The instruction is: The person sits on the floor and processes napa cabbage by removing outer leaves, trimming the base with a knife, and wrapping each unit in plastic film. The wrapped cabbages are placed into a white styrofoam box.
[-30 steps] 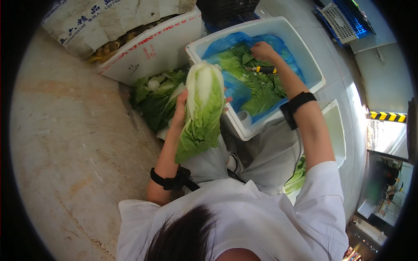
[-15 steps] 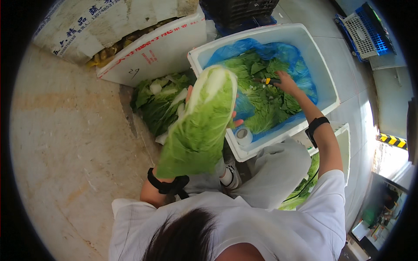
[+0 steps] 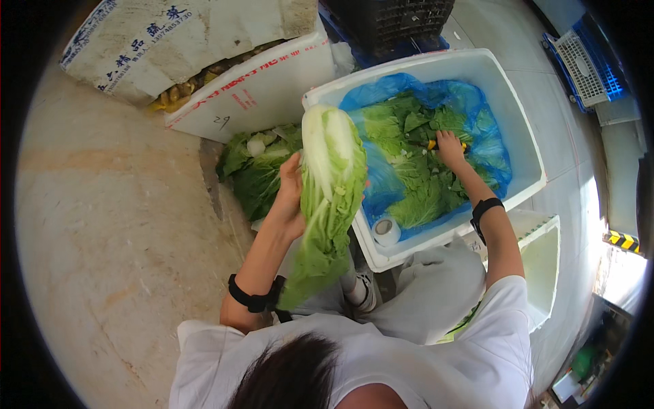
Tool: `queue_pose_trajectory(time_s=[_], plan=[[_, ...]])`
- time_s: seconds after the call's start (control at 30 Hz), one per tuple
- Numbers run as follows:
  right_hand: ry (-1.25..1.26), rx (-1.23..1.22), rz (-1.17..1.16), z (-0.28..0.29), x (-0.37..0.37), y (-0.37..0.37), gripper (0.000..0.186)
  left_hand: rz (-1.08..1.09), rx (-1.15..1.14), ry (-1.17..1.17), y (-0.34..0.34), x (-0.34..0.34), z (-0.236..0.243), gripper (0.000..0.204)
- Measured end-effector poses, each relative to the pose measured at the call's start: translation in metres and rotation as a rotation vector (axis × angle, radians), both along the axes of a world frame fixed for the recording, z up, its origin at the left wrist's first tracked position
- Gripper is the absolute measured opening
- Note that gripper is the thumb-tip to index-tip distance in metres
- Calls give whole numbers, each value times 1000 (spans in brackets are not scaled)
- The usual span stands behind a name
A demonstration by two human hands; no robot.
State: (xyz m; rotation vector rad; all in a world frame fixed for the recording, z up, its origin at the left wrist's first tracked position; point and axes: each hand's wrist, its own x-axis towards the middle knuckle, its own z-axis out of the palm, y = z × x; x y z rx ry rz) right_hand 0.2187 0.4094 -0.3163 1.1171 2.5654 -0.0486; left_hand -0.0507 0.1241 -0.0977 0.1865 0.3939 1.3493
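My left hand [image 3: 291, 187] holds up a long napa cabbage [image 3: 334, 163], its white base at the top and loose green leaves hanging toward my lap. The palm sits at the cabbage's left side, and fingertips peek out at its right edge. Inside the white foam box [image 3: 521, 136], my right hand [image 3: 449, 148] is closed around the yellow-and-black handle of a knife [image 3: 432, 144], low over the leaves. Most of the blade is hard to make out. Cabbages and leaves [image 3: 415, 184] lie in the box on a blue plastic bag [image 3: 487, 123].
A white tape roll [image 3: 386, 231] sits in the box's near corner. Trimmed leaves [image 3: 262, 167] are piled left of the box. A white foam panel [image 3: 252, 88], a black crate [image 3: 402, 27] and a second foam box [image 3: 545, 266] stand around.
My left hand has turned the cabbage, so its whitish side shows and my forearm comes into view. My right hand has closed over the knife handle. The whole view has shifted slightly.
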Motion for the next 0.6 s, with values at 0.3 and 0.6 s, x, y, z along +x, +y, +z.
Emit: queue_pose_trajectory(time_s=[0.3,0.6], plan=[[-10,212,351,10,12,-1,42,23,52,-215,-13,-1,-2,94],[795,-198,-196,98,1,-38,19,156,2,-19,-26,-14,13,66]])
